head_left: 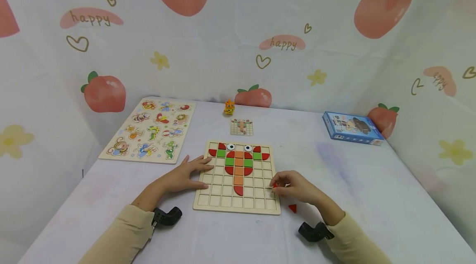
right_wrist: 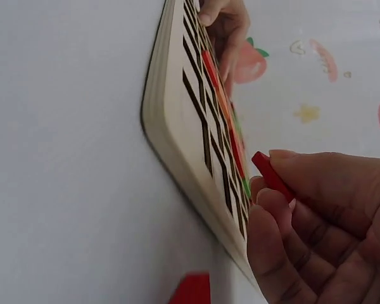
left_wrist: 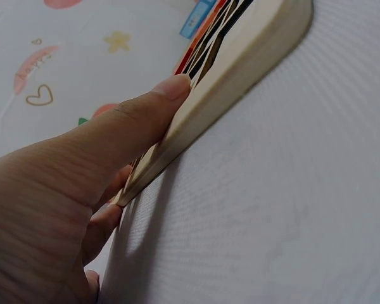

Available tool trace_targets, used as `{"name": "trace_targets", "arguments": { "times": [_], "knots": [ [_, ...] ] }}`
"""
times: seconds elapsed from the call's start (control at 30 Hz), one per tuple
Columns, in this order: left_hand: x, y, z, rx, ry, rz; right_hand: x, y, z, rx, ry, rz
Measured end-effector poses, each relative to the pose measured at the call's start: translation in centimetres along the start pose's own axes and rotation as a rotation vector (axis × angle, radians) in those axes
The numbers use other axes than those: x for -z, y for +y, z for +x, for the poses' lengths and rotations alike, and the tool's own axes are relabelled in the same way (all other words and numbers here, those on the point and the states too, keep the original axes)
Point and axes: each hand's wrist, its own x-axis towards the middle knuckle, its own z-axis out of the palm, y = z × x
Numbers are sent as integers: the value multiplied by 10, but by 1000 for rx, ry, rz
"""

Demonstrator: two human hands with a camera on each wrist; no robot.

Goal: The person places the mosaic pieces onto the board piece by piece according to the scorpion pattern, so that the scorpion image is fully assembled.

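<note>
A square wooden grid board (head_left: 219,202) lies in front of me, with red, green and orange pieces and two eye pieces set into its upper and middle cells. My left hand (head_left: 186,175) rests on the board's left edge, fingers spread; in the left wrist view its thumb (left_wrist: 168,92) lies on the rim. Between thumb and fingers, my right hand (head_left: 293,185) pinches a small red piece (right_wrist: 272,177) at the board's right edge. Another piece, a red triangle (head_left: 293,208), lies on the table just right of the board's lower corner.
Behind the board lies a small pattern card (head_left: 241,127), with a little orange-yellow figurine (head_left: 229,107) beyond it. An insect picture puzzle board (head_left: 148,132) is at the back left. A blue box (head_left: 353,127) sits at the back right, near the curtain.
</note>
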Motion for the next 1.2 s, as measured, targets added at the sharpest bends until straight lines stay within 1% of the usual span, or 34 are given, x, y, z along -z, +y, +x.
{"name": "trace_targets", "arguments": {
  "times": [0.2,0.33,0.5,0.63,1.0,1.1,1.2],
  "knots": [
    [0,0,0,-1,1,7,-8,-9,14,-30,-21,23],
    [0,0,0,1,1,6,-13,-13,22,-21,-30,27],
    [0,1,0,2,-2,5,-19,-16,31,-9,-63,41],
    [0,2,0,-1,-1,4,-23,-19,37,16,-84,35],
    [0,0,0,-3,1,3,-28,-26,51,48,-161,15],
    [0,0,0,0,1,3,-31,-27,53,42,-167,2],
    [0,0,0,1,2,2,-32,-29,54,41,-152,-26]
  ]
}}
